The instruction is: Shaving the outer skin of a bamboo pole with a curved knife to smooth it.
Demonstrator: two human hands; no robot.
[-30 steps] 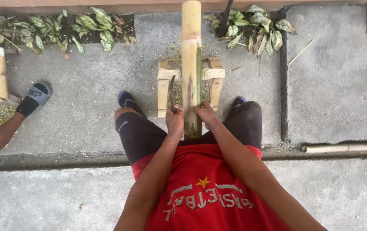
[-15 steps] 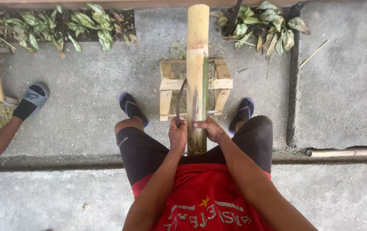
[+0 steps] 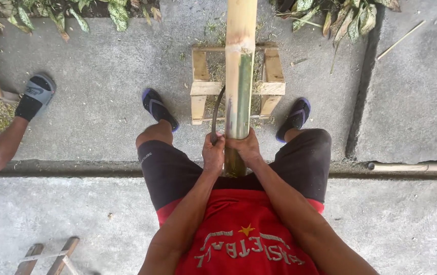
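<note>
Open concrete floor (image 3: 101, 102) left of the bamboo pole (image 3: 240, 76), bare concrete slab (image 3: 417, 102) to the right, wooden frame (image 3: 203, 87) blocking directly beneath the pole, sandalled feet flanking it, another person's foot (image 3: 35, 97) far left, small wooden rack (image 3: 45, 254) at lower left.

Even, soft daylight is recorded throughout; only faint shadows are seen under the sandals (image 3: 159, 109). No glare is noted. Focus is sharp centrally; slight wide-angle bending is observed at the edges.

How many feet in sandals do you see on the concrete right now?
3: one left of the bamboo pole at, one right of it at, and another person's grey one at far left.
</note>
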